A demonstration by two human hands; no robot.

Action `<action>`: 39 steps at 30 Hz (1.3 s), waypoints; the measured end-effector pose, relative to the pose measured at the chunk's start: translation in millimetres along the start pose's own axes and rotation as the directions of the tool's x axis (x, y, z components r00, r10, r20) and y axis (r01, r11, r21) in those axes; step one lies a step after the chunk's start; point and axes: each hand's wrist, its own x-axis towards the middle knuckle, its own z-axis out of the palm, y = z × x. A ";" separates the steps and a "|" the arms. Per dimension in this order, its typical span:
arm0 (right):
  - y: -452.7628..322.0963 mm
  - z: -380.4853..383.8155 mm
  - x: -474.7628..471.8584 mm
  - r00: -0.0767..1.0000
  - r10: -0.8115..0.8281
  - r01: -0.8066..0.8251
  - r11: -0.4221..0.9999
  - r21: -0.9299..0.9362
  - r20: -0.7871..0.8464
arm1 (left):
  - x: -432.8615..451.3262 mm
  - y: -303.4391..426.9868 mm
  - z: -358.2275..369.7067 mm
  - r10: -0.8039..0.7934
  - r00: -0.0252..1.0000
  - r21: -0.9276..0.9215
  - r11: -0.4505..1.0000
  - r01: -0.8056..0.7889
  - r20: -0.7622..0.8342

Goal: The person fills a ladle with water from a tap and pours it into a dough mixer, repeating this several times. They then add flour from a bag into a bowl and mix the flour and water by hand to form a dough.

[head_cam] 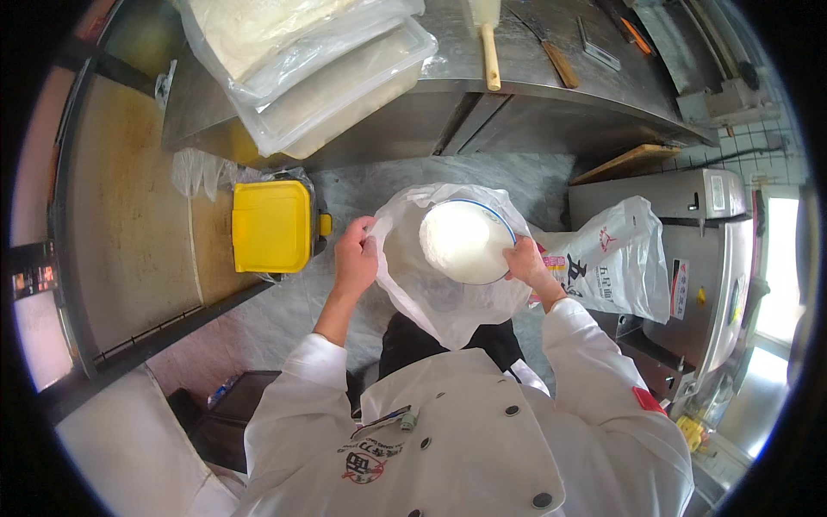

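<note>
My left hand [356, 255] grips the left edge of a translucent plastic bag [413, 304], which hangs with its mouth spread in front of my legs. A white bowl with a blue rim [496, 258] is in my right hand [526, 262], over the bag's mouth. White powder, looking like flour [452, 236], is heaped in the left part of the bowl. The lower inside of the bag is hard to make out. Just right of my right hand stands a printed white sack [614, 258].
A steel counter [446, 64] ahead bears a plastic tub [362, 97] under plastic sheeting, a wooden-handled brush [491, 55] and a wooden-handled tool [559, 64]. A yellow-lidded bin [271, 226] stands left. Steel equipment [701, 271] stands right, beside a wooden board [623, 163].
</note>
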 end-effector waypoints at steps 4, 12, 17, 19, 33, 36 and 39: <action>-0.4 16.3 -2.4 0.977 0.206 -0.214 0.925 0.313 0.058 | 3.3 -4.0 -3.5 -0.023 0.998 0.081 0.997 0.018 0.053; -3.1 -15.0 -30.5 0.958 0.243 -0.285 0.729 0.623 0.155 | -0.8 -0.3 -12.5 -0.228 0.965 -0.172 0.953 0.249 0.132; 15.7 -31.4 -57.0 0.944 0.194 -0.329 0.525 0.785 0.265 | -5.0 32.6 -26.0 -0.225 0.972 -0.164 0.959 0.233 0.067; 23.8 -39.3 -72.0 0.919 0.273 -0.382 0.422 0.822 0.286 | -3.5 50.3 -27.6 -0.224 0.974 -0.110 0.968 0.225 0.022; 104.4 -215.6 -368.2 0.860 0.318 0.482 -0.249 0.840 -0.399 | -56.8 273.9 169.5 0.173 0.871 -0.235 0.969 -0.069 0.460; 157.3 -239.3 -478.0 0.604 0.515 0.721 -0.028 0.692 -0.608 | -84.3 303.4 220.5 0.233 0.751 -0.253 0.963 -0.091 0.618; 206.3 -240.8 -586.0 0.203 0.715 0.827 0.240 0.507 -0.669 | -103.4 324.2 265.2 0.236 0.653 -0.245 0.966 -0.078 0.719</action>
